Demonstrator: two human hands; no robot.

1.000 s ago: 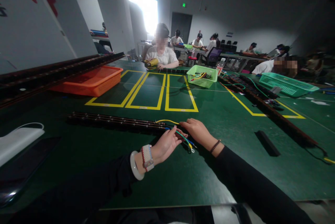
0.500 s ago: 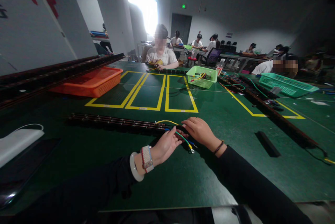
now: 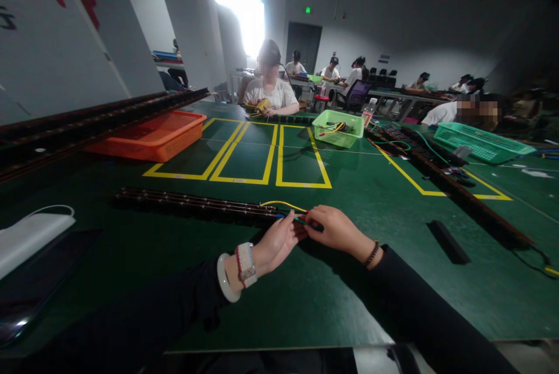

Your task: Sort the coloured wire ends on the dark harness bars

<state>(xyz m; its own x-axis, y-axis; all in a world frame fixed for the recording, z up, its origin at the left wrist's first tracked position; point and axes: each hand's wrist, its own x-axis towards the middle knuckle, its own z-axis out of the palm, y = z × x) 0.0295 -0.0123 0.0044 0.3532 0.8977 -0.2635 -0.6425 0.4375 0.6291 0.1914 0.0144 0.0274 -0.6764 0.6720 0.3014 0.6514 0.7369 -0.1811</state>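
Note:
A long dark strip (image 3: 196,204) with rows of shiny points lies on the green table (image 3: 271,316). My left hand (image 3: 279,243) is at its right end, thumb and fingers closed round the wires that come out there. A yellow wire (image 3: 283,204) arcs from the strip towards my right hand (image 3: 334,231), whose fingers are bent together on the wire ends, beside my left fingertips. A short piece of green wire (image 3: 300,221) shows between the hands. The ring terminal and blue wire end are hidden.
An orange basket (image 3: 174,135) stands at the left, a light green basket (image 3: 338,129) at the back. Long dark strips (image 3: 471,199) and a teal basket (image 3: 484,142) are at the right, near a short black bar (image 3: 448,241). A person (image 3: 271,94) sits across the table.
My right hand has come down and closed over the wire ends, covering the green wire's terminal. The yellow wire now runs further right. My left hand has hardly moved.

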